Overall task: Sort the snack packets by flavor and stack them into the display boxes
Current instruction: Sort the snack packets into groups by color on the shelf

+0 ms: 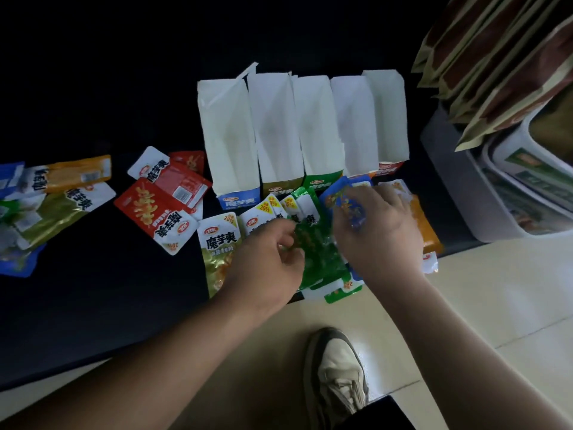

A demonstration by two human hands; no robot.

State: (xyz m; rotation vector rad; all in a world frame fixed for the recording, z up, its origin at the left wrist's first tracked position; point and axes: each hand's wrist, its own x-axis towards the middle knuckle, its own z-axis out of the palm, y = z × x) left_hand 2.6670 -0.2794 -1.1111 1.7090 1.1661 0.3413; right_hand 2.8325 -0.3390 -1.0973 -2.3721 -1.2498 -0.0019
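Dark counter (93,305) fills most of the view. Its near edge runs on a slant from lower left up to the right, with pale tiled floor (496,305) below it and a light shoe (338,367) standing on the tiles.

At far left lies a loose pile of packets (55,206) in blue, orange and gold-green, overlapping one another. A strip of bare dark counter shows between it and the red packets (155,209), which lie askew; one shows a barcode label, another the upside-down print 魔芋爽.

Just right of those, five display boxes (316,125) stand side by side, touching, with white inner flaps raised. The leftmost has a blue front reading 魔芋爽; olive, green and orange-red fronts follow.

In front of the boxes a gold packet (217,243) reads 魔芋爽 with a yellow "20%" badge. The left hand (266,262) pinches the edge of a glossy green packet (319,246) at the counter's near edge, where a few packets poke out over the floor. The right hand (378,234) curls its fingers on a blue packet (344,203), blurred by motion. An orange packet (424,225) lies just beyond that hand.

At far right, off the counter's end, a grey bin (449,181) holds printed tubs, and brown bags (496,57) hang above it.
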